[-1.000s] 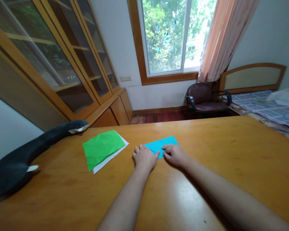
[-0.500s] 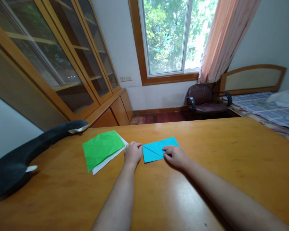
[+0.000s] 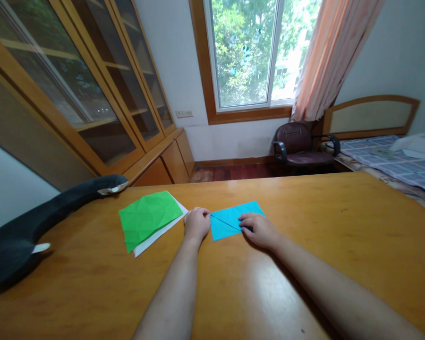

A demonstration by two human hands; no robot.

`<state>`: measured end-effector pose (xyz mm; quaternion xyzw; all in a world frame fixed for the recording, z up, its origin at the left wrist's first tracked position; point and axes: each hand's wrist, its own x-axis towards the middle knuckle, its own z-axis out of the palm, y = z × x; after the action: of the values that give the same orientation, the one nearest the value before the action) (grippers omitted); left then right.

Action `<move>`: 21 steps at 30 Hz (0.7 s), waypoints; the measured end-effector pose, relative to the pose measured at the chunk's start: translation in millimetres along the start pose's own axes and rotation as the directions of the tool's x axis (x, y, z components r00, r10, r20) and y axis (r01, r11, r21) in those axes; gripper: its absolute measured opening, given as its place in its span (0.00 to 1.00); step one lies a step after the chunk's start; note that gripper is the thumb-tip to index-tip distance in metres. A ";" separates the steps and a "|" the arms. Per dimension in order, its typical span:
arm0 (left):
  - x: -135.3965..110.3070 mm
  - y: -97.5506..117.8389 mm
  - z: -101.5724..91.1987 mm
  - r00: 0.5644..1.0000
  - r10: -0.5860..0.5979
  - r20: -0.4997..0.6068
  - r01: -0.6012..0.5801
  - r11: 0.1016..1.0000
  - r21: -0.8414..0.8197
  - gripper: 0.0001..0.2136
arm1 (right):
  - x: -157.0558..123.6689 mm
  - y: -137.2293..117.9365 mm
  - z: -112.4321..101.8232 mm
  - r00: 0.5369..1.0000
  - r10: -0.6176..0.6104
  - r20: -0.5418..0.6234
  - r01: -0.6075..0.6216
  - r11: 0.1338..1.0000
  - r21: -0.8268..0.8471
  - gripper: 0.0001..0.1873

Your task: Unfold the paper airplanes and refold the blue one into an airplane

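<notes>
A folded blue paper (image 3: 230,218) lies flat on the wooden table (image 3: 304,245), with a diagonal crease across it. My left hand (image 3: 196,223) rests at its left corner, fingers curled and pinching the paper's tip. My right hand (image 3: 258,228) presses down on the paper's right part with fingers laid flat. To the left lies a creased green sheet (image 3: 147,217) on top of a white sheet (image 3: 159,231).
A dark grey plush toy (image 3: 31,222) stretches along the table's left edge. Behind the table stand glass-door cabinets (image 3: 92,89), a window (image 3: 246,52), a dark red armchair (image 3: 301,144) and a bed (image 3: 393,156) at the right.
My left hand has slid left off the blue paper to its left corner, uncovering the diagonal fold. My right hand has stayed pressed on the paper.
</notes>
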<state>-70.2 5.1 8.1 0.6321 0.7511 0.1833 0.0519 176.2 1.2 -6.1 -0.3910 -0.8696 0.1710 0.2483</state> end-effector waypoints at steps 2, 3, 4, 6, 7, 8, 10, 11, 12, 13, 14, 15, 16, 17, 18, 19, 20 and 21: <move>-0.4 2.1 -0.9 1.000 -0.001 0.003 0.001 1.000 0.023 0.10 | 0.1 1.5 1.0 1.000 0.011 0.000 -0.011 1.000 -0.002 0.13; -0.5 2.8 -1.1 1.000 -0.001 0.002 0.001 1.000 0.030 0.10 | 0.1 2.4 1.6 1.000 0.013 -0.001 -0.013 1.000 -0.001 0.13; -0.6 3.3 -1.1 1.000 -0.002 0.000 0.002 0.999 0.034 0.10 | 0.2 3.3 2.3 1.000 0.015 -0.002 -0.015 1.000 0.001 0.14; -0.6 3.3 -0.8 1.000 -0.002 -0.002 0.002 0.999 0.034 0.10 | 0.3 4.8 3.6 1.000 0.018 -0.002 -0.018 1.000 0.004 0.14; -0.5 2.8 -0.7 1.000 -0.003 -0.002 0.003 1.000 0.031 0.10 | 0.4 5.4 4.2 1.000 0.020 -0.003 -0.020 1.000 0.004 0.14; -0.3 2.1 -0.7 1.000 -0.004 -0.002 0.004 1.000 0.028 0.10 | 0.4 5.8 4.7 1.000 0.023 -0.006 -0.022 1.000 0.004 0.14; 0.1 0.7 -1.4 1.000 -0.003 0.001 0.003 1.000 0.023 0.10 | 0.5 6.3 5.5 1.000 0.025 -0.014 -0.025 1.000 0.004 0.14; 0.1 0.6 -2.1 1.000 -0.004 0.002 0.004 1.000 0.026 0.10 | 0.7 6.3 5.8 1.000 0.025 -0.018 -0.025 1.000 0.006 0.14; -0.3 1.4 -3.0 1.000 -0.007 -0.001 0.007 0.999 0.036 0.11 | 0.8 6.2 6.1 0.999 0.025 -0.020 -0.025 1.000 0.008 0.14; -1.0 3.4 -3.7 1.000 -0.009 -0.008 0.010 0.999 0.053 0.11 | 1.1 6.0 6.3 0.999 0.026 -0.021 -0.026 1.000 0.010 0.14; -2.2 6.9 -4.0 1.000 -0.007 -0.018 0.008 0.997 0.074 0.12 | 1.3 5.7 6.3 0.999 0.028 -0.019 -0.028 1.000 0.012 0.14; -4.0 11.9 -3.6 1.000 0.008 -0.030 -0.005 0.996 0.093 0.13 | 1.6 5.3 6.2 0.999 0.031 -0.017 -0.031 0.999 0.014 0.14; -6.2 18.3 -2.3 0.999 0.041 -0.036 -0.037 0.994 0.107 0.14 | 1.9 4.8 6.0 0.999 0.034 -0.016 -0.034 0.999 0.015 0.14; -8.8 25.7 0.2 0.994 0.100 -0.032 -0.096 0.990 0.107 0.16 | 2.1 4.3 5.7 0.999 0.036 -0.016 -0.036 0.999 0.014 0.14; -11.7 33.6 3.8 0.982 0.187 -0.006 -0.185 0.978 0.093 0.17 | 2.3 3.9 5.3 0.999 0.036 -0.017 -0.036 0.999 0.013 0.13; -14.7 41.2 8.4 0.958 0.284 0.037 -0.286 0.955 0.073 0.17 | 2.5 3.6 5.0 0.999 0.033 -0.016 -0.033 0.999 0.012 0.13; -17.6 48.1 13.7 0.933 0.352 0.078 -0.357 0.932 0.059 0.18 | 2.7 3.4 4.7 1.000 0.028 -0.015 -0.028 1.000 0.012 0.13; -20.1 53.7 19.2 0.915 0.386 0.120 -0.394 0.917 0.059 0.19 | 2.8 3.4 4.5 1.000 0.022 -0.012 -0.022 1.000 0.012 0.13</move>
<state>-10.3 -3.2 5.5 0.7797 0.6128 0.1252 0.0283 174.1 5.0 -10.6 -0.4001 -0.8626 0.1766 0.2543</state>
